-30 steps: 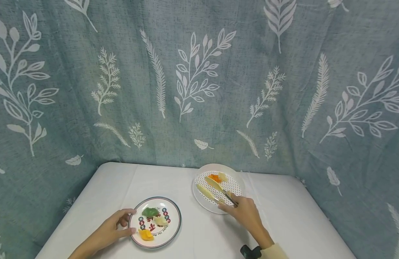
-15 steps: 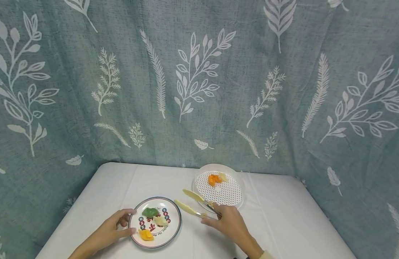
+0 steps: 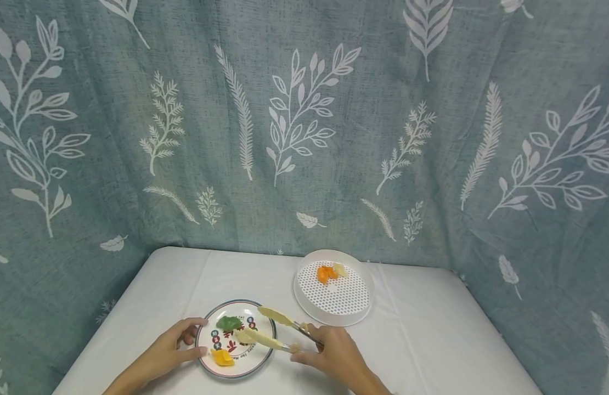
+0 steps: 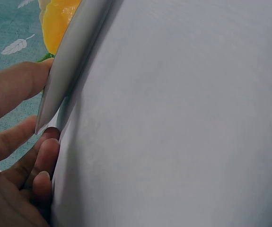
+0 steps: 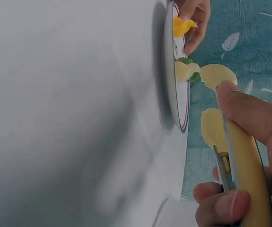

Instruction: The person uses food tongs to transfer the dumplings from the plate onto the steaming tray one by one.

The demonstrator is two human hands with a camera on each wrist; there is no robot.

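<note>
My left hand (image 3: 173, 348) holds the left rim of a white plate (image 3: 250, 361) with a dark-edged border, its thumb over the rim in the left wrist view. On the plate lie a green piece (image 3: 229, 323), a pale cream piece (image 3: 241, 336) and a bright yellow piece (image 3: 223, 358). My right hand (image 3: 336, 354) grips yellow-tipped tongs (image 5: 249, 175). The tongs' arms are spread apart, with nothing between their tips. They reach over the plate's right side, and the lower tip overlaps the cream piece in the head view.
A round white perforated tray (image 3: 351, 299) stands at the back right of the white-covered table (image 3: 423, 318). Orange pieces (image 3: 326, 274) and a pale piece (image 3: 340, 269) lie in its far part. A patterned blue-green curtain (image 3: 304, 164) hangs behind and around the table.
My right hand has carried the tongs from over the perforated tray leftward and nearer, to over the plate. The left hand and the plate have stayed in place.
</note>
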